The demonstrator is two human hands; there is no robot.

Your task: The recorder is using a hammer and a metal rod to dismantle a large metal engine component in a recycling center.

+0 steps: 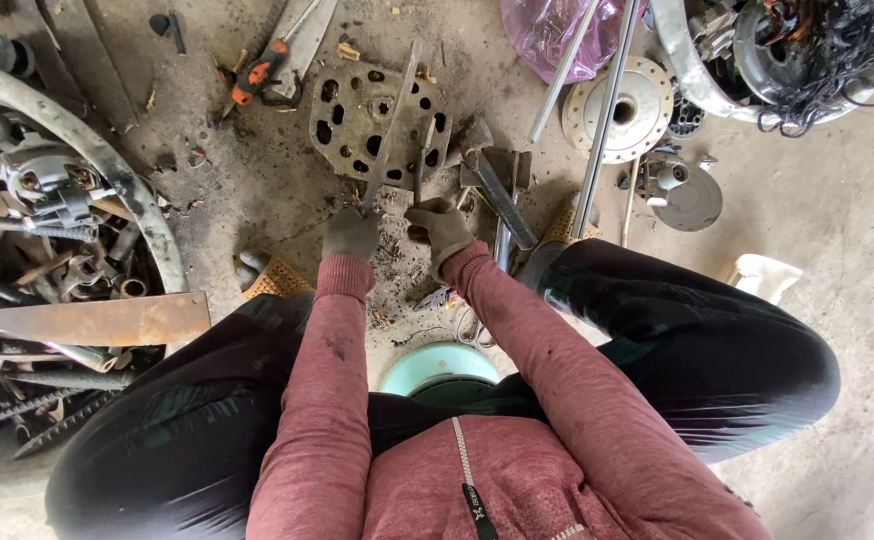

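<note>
I squat over a dirty concrete floor, both hands in worn grey gloves. My left hand [350, 232] grips the near end of a long flat metal bar [393, 120] that runs away from me across a rusty perforated metal plate [347, 115]. My right hand [440, 228] is closed around a shorter metal rod [422, 160] whose tip rests on the plate's near right part. The two hands are close together, just in front of the plate's near edge.
A hammer [497, 185] lies right of my hands beside long steel rods [597, 120] and a round flanged disc [617, 110]. An orange-handled tool [257, 70] lies at the back. A tub of scrap metal [47, 210] and a rusty sheet [97, 320] sit left.
</note>
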